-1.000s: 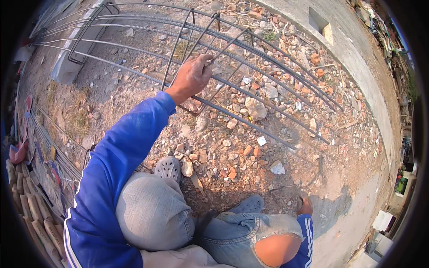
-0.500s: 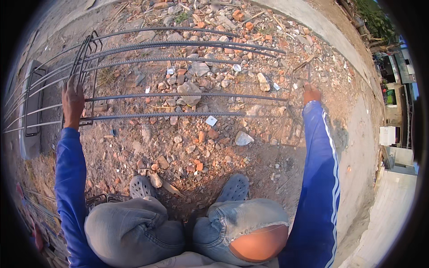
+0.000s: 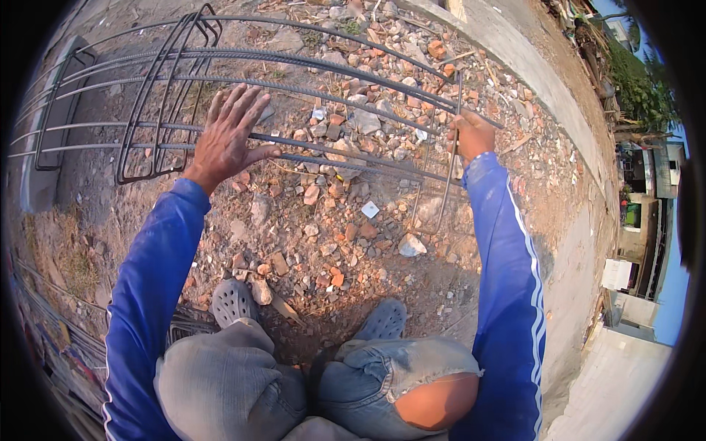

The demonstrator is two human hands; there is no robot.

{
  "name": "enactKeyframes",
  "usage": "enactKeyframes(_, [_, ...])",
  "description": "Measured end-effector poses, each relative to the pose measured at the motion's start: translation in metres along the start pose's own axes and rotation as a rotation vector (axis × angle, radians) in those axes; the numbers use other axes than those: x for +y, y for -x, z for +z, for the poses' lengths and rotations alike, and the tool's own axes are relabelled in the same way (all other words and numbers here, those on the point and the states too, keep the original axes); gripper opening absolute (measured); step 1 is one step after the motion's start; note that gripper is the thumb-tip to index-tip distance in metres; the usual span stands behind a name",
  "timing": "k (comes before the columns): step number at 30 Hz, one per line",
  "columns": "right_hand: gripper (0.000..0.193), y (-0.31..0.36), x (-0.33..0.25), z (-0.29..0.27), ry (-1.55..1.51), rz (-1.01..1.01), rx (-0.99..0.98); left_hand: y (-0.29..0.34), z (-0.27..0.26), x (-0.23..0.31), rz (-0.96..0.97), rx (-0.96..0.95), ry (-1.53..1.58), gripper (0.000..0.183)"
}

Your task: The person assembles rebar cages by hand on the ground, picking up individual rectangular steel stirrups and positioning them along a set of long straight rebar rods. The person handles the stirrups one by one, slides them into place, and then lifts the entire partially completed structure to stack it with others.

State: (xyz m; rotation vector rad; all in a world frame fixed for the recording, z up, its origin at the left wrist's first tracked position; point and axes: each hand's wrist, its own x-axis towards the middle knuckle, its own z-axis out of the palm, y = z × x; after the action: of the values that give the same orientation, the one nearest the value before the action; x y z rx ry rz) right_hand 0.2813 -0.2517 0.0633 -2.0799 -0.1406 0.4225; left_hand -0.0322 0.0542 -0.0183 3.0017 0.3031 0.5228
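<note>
The person's left hand (image 3: 229,140) is spread wide, palm down, over the long grey ribbed steel bars (image 3: 294,61), its grip holding nothing; whether the palm presses on them cannot be told. The right hand (image 3: 472,135) has a narrow, closed grip on 1 thin dark rectangular metal stirrup (image 3: 446,189) at the right-hand ends of the bars. The bars run from left to right over the rubble-strewn ground (image 3: 323,250), their far left part across a long pale concrete block (image 3: 38,187). Left of the left hand, a bunched group of dark metal stirrups (image 3: 157,73) stands around them, and 1 dark end stirrup (image 3: 48,110) rings them at the block.

The work looks partway along: the bunched group and the end stirrup are already on the bars, while the long stretch between the 2 hands carries none. Whether every bar passes through the held stirrup is unclear.
</note>
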Motion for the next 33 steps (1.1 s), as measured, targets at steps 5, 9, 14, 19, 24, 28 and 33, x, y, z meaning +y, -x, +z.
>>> enactKeyframes(5, [0.037,0.028,-0.05,0.071,-0.164,-0.01,-0.135,0.011,-0.01,0.006,-0.009,0.066,0.031,0.101])
enactKeyframes(9, [0.044,0.045,-0.093,0.096,-0.182,-0.149,-0.297,0.036,-0.029,0.01,-0.042,0.234,0.112,0.087])
enactKeyframes(14, [0.042,0.078,-0.08,0.08,-0.059,-0.537,-0.119,0.16,-0.058,0.032,-0.461,0.333,0.365,0.068])
enactKeyframes(19, [0.043,0.126,0.003,0.059,-0.021,-0.445,0.039,0.309,-0.082,0.036,-1.077,0.04,-0.013,0.074])
enactKeyframes(24, [0.04,0.17,0.036,0.065,0.038,-0.397,0.07,0.372,-0.128,0.041,-0.911,0.038,-0.08,0.078])
enactKeyframes(28, [0.037,0.189,0.037,0.073,0.022,-0.383,-0.015,0.414,-0.187,0.037,-0.92,-0.094,-0.192,0.08])
enactKeyframes(33, [0.036,0.2,0.039,0.082,0.063,-0.396,-0.115,0.47,-0.216,0.087,-1.058,-0.351,-0.247,0.087])
